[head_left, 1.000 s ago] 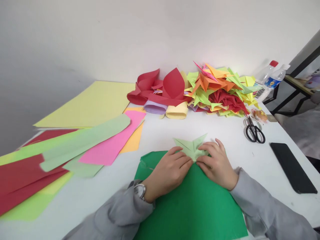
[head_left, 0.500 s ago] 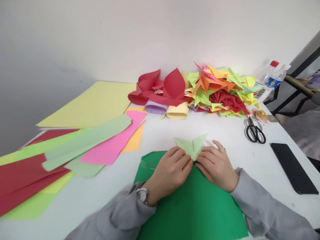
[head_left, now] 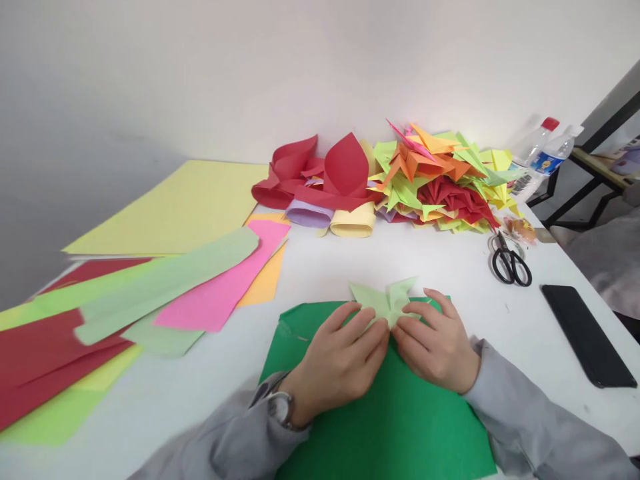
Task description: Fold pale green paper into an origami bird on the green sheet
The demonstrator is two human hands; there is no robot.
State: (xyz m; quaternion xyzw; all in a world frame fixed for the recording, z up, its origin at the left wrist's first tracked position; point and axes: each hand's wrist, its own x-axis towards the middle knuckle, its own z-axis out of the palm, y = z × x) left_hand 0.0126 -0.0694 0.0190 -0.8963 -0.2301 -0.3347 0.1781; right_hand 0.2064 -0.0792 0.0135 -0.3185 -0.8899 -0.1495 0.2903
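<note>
Paper (head_left: 383,305), pale green and folded into two pointed wings, sits between the fingertips of both hands, over the far edge of a green sheet (head_left: 400,420). The left hand (head_left: 345,363) grips its near left part with bent fingers; the right hand (head_left: 437,347) pinches the near right part, its index finger arched up. A watch (head_left: 280,405) circles the left wrist, next to a grey sleeve (head_left: 235,433). Beneath everything is a white table (head_left: 325,267). To the left, a pink strip (head_left: 225,287) lies partly under a long pale-green strip (head_left: 170,287), with a large yellow sheet (head_left: 165,213) behind them. Red curled shapes (head_left: 347,167) stand along the wall beside a heap of folded coloured papers (head_left: 430,180). Farther right lie black-handled scissors (head_left: 505,253) and, nearer, a black phone (head_left: 587,333), with two bottles at the table's far corner
</note>
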